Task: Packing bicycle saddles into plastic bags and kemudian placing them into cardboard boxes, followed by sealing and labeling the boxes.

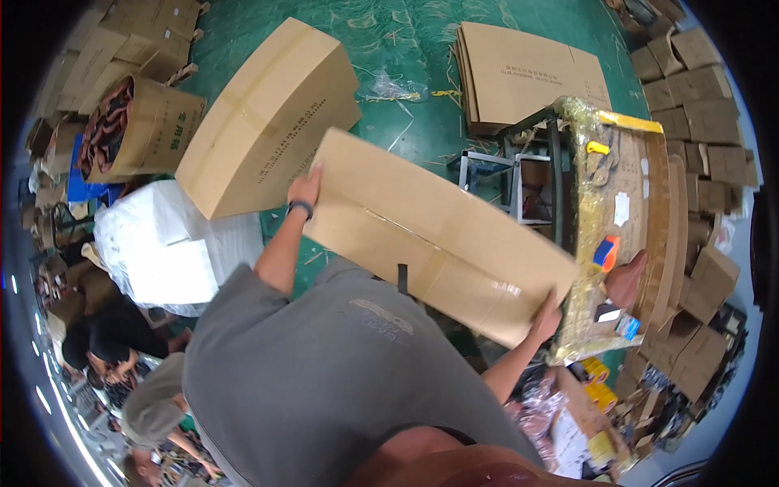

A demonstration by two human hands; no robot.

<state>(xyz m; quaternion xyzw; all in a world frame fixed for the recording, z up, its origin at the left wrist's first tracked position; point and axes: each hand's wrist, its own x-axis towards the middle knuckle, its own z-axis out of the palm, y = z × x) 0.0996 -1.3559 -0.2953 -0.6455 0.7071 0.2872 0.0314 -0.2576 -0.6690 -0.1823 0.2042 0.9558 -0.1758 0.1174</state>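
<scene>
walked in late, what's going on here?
A person is holding a long brown cardboard box at its two ends, left hand on one, right hand on the other. A taped seam faces up. A bigger carton stands beyond it to the left, and flat cardboard is stacked farther off to the right. A tape-covered bench is on the right.

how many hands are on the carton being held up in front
2. The left hand is at the upper-left end of the carton, the right hand at its lower-right end; some fingers may be hidden.
</scene>
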